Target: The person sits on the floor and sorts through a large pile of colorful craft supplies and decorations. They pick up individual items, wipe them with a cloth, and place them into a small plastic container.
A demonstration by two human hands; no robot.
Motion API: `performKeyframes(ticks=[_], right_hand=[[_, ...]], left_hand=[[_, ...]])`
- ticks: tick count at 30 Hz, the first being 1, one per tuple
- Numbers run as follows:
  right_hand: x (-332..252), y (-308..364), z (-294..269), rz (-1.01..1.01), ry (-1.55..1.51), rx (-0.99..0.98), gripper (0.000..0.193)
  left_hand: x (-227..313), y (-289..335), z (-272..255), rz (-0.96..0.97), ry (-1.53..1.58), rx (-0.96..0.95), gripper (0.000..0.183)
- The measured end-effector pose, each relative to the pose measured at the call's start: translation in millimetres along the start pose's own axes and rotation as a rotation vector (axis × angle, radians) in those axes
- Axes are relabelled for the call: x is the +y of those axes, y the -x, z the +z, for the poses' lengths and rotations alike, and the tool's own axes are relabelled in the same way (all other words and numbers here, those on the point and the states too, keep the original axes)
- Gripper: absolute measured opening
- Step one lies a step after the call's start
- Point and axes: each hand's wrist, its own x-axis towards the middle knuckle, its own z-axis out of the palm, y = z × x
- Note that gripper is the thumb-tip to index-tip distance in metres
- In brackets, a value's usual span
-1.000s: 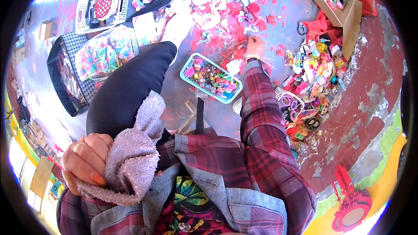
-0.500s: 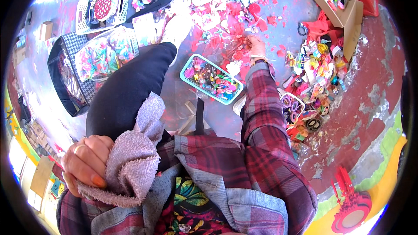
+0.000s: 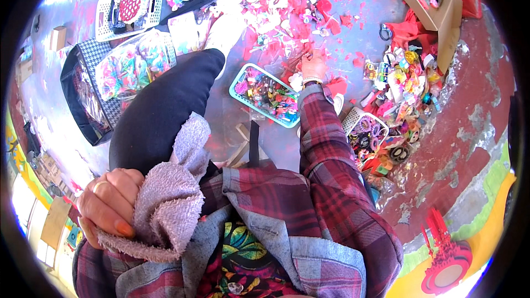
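My left hand [image 3: 107,204] rests on my knee at the lower left, fingers closed on a grey-lilac towel [image 3: 171,198] that drapes over my dark trouser leg [image 3: 165,105]. My right hand [image 3: 314,66] is stretched far forward in a red plaid sleeve, fingers down among red and pink scraps [image 3: 298,27] on the grey floor. What its fingertips pinch is too small to tell. Just left of that wrist lies a teal tray [image 3: 243,98] full of small colourful trinkets.
A white basket [image 3: 353,121] of hair ties and a heap of bright trinkets [image 3: 403,83] lie to the right. A cardboard box [image 3: 441,11] stands at the back right. A white crate [image 3: 105,11], a bag of colourful items [image 3: 132,66] and a checked bag [image 3: 88,55] lie left.
My right hand has moved a little forward and left into the red scraps. The left hand and towel have not moved.
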Motion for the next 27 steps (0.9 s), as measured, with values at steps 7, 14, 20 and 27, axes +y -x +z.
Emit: performKeyframes(ticks=[7,14,20,27], right_hand=[[33,-35,-1,-0.231,0.145,-0.057,0.018],[-9,-77,-12,-0.293,0.394,0.088,0.030],[-13,-86,-8,-0.370,0.557,0.123,0.027],[24,-84,-38,-0.143,-0.195,0.023,0.009]], left_hand=[[1,6,-16,0.019,0.013,-0.081,0.031],[-3,-3,-28,0.024,0.102,-0.300,0.028],[1,1,-20,-0.007,0.055,-0.162,0.025],[-3,-5,-31,0.027,0.131,-0.321,0.030]])
